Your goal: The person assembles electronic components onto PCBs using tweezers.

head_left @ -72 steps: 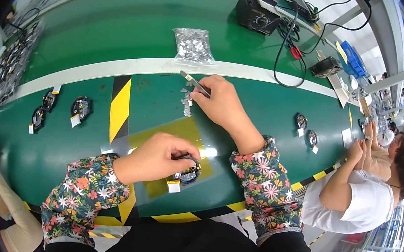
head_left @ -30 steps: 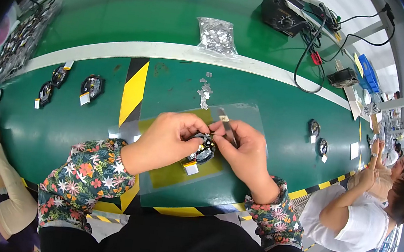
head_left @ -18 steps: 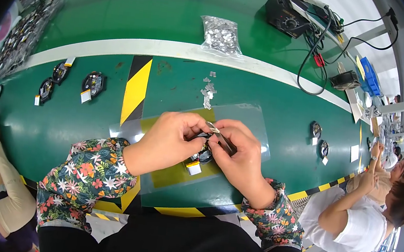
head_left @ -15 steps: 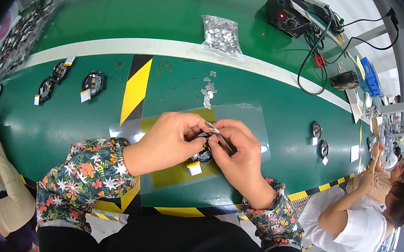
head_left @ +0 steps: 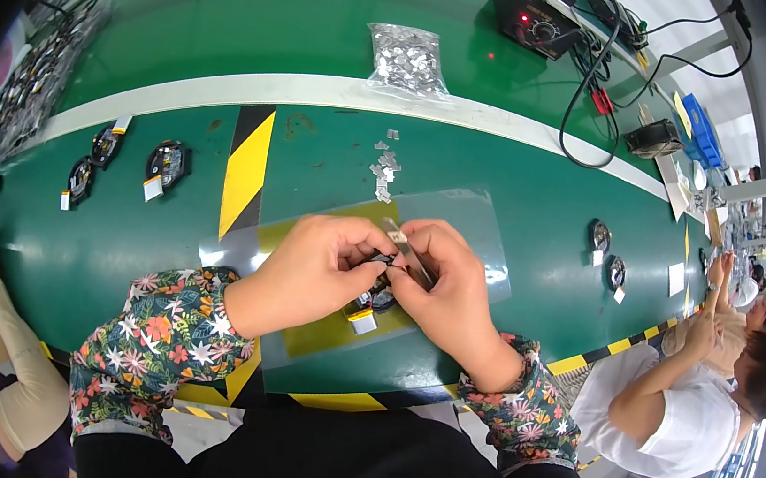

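My left hand (head_left: 305,263) pinches the upper edge of a small round black electronic device (head_left: 383,299), thumb and fingertips together. A white battery pouch (head_left: 362,323) with a yellow strip hangs at the device's lower side. In my right hand (head_left: 452,294) is a pair of metal tweezers (head_left: 398,237), slanting across my fingers. The right thumb and fingertips also meet the device's upper edge, close to the left ones. What lies right between the fingertips is hidden. Under the hands lies a yellowish sheet (head_left: 301,338) on a clear plastic sheet (head_left: 475,221).
Small metal tabs (head_left: 385,171) lie scattered beyond my hands. Behind a white rail sits a bag of metal pieces (head_left: 409,60); a black control box (head_left: 533,18) with cables is at far right. More devices (head_left: 167,167) rest left and right. People (head_left: 666,404) work on both sides.
The view has shifted slightly, so the bench things sit a little further left. Both hands stay at the device, fingertips a bit closer together; the tweezers remain in the right hand.
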Demonstrator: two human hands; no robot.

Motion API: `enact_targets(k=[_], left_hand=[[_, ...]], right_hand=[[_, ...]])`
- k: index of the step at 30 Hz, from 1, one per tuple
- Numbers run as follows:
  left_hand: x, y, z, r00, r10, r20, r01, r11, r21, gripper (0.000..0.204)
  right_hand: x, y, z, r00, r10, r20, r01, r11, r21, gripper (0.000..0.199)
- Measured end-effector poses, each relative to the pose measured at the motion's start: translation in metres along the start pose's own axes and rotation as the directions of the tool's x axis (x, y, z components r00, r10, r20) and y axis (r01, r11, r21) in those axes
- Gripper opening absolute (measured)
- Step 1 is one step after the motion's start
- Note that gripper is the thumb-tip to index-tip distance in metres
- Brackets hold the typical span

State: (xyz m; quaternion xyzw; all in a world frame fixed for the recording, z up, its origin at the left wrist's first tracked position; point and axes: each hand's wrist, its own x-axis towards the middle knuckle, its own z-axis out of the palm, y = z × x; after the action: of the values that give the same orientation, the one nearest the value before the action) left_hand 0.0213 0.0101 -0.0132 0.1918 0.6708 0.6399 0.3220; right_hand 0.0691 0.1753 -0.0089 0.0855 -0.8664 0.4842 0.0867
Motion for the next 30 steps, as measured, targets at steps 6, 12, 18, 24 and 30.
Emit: enact_targets(k=[6, 12, 18, 24, 30], left_hand=[[-0.002, 0.0, 0.004, 0.999, -0.037, 0.009, 0.037, 0.999, 0.019, 0.02], [0.002, -0.001, 0.003, 0.998, -0.032, 0.061, 0.03, 0.999, 0.029, 0.024], [0.001, 0.003, 0.002, 0.993, -0.038, 0.108, 0.041, 0.999, -0.026, 0.022], [-0.003, 0.008, 0.0, 0.985, -0.02, 0.174, 0.009, 0.998, 0.068, 0.015], [-0.004, 0.011, 0.004, 0.966, -0.026, 0.258, -0.006, 0.992, 0.123, 0.016]], right_hand=[[0.005, 0.0, -0.01, 0.904, 0.344, 0.254, -0.402, 0.886, 0.231, 0.02], [0.004, 0.003, -0.016, 0.867, 0.387, 0.314, -0.482, 0.808, 0.338, 0.023], [0.005, 0.013, -0.034, 0.874, 0.417, 0.249, -0.438, 0.456, 0.775, 0.022], [-0.003, 0.011, -0.04, 0.923, 0.375, 0.088, -0.299, 0.553, 0.778, 0.03], [-0.022, 0.02, -0.043, 0.878, 0.428, 0.216, -0.418, 0.464, 0.781, 0.028]])
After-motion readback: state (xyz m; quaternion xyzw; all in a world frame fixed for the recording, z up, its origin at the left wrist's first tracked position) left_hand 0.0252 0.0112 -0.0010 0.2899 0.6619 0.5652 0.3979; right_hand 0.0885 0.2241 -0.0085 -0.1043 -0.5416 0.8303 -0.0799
